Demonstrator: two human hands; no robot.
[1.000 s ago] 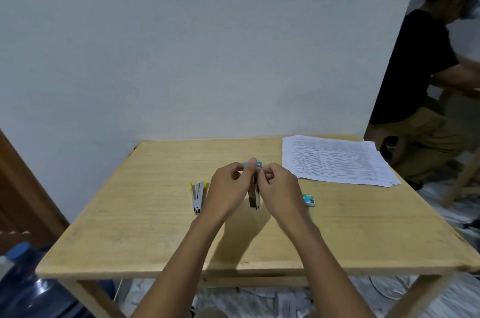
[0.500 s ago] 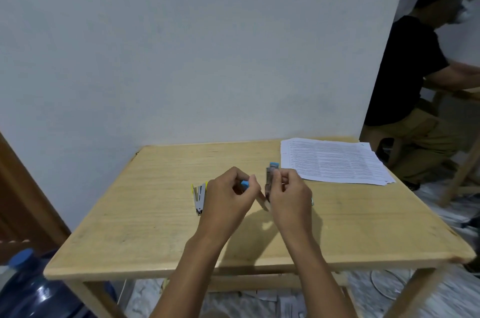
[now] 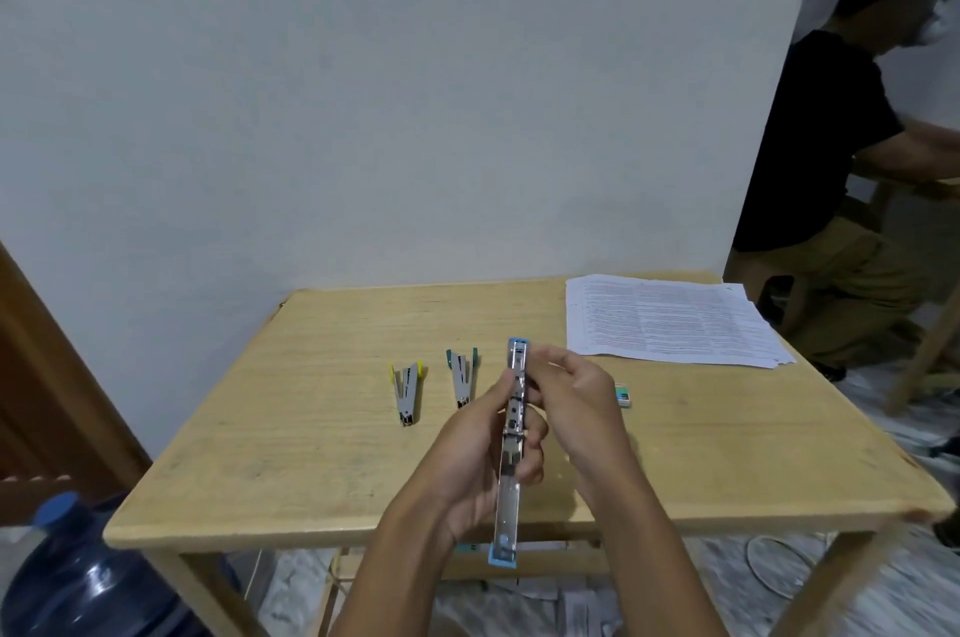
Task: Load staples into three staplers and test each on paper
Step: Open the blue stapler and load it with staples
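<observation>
A blue stapler (image 3: 511, 449) is swung fully open into one long metal strip, held above the wooden table (image 3: 322, 428). My left hand (image 3: 478, 459) grips its middle from the left. My right hand (image 3: 571, 402) pinches its upper half from the right. A yellow stapler (image 3: 407, 389) and a green stapler (image 3: 462, 376) lie partly open on the table to the left. A small green staple box (image 3: 623, 394) lies just right of my right hand. A stack of printed paper (image 3: 665, 319) rests at the table's far right corner.
A blue water jug (image 3: 83, 579) stands on the floor at the lower left. Another person (image 3: 826, 158) in a black shirt crouches at the right beside a second table. Papers and a cable lie on the floor under the table. A white wall rises behind.
The blue stapler has been unfolded from nearly closed to fully open and straight. My hands drew toward me, uncovering the green stapler on the table.
</observation>
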